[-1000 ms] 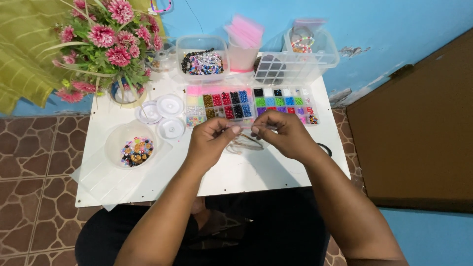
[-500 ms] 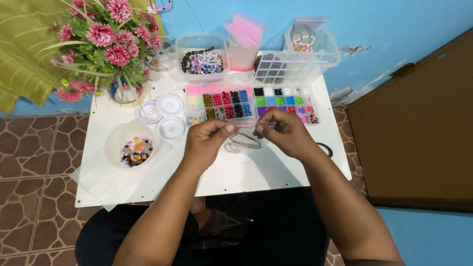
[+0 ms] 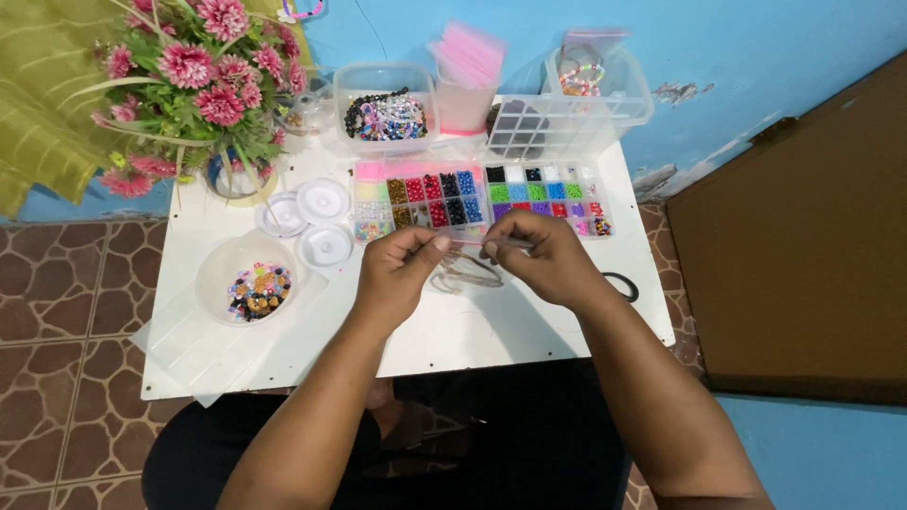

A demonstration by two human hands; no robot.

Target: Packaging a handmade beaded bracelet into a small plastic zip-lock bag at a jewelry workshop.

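Both hands met over the middle of the small white table [image 3: 529, 331], and the left hand [image 3: 402, 274] was pinching one end of a thin clear cord [image 3: 463, 242] between thumb and forefinger while the right hand [image 3: 539, 260] pinched the other end, fingertips curled in tight, the cord running short and nearly level between them. Just under the hands a loose tangle of clear cord [image 3: 465, 274] lay on the tabletop. At 12 o'clock from the hands sat 2 compartmented bead trays side by side, the left tray [image 3: 420, 200] with pink, red, dark and blue beads, the right tray [image 3: 546, 194] with green, blue, purple and black ones. Further out at 12 o'clock stood a clear tub of mixed beads [image 3: 385, 115], a pink-topped container [image 3: 468, 80] and an empty clear organiser box [image 3: 567, 118]. At 9 o'clock a round clear bowl [image 3: 248, 279] held multicoloured beads, and 3 small round lids [image 3: 321, 212] clustered at 10 o'clock beside it. A vase of pink flowers [image 3: 203, 80] filled the 10 o'clock corner. A black ring [image 3: 622, 286] lay at 3 o'clock. The room showed a blue wall [image 3: 756, 47], brown patterned floor tiles [image 3: 66, 312] at 9 o'clock, and a brown board [image 3: 803, 246] at 3 o'clock.
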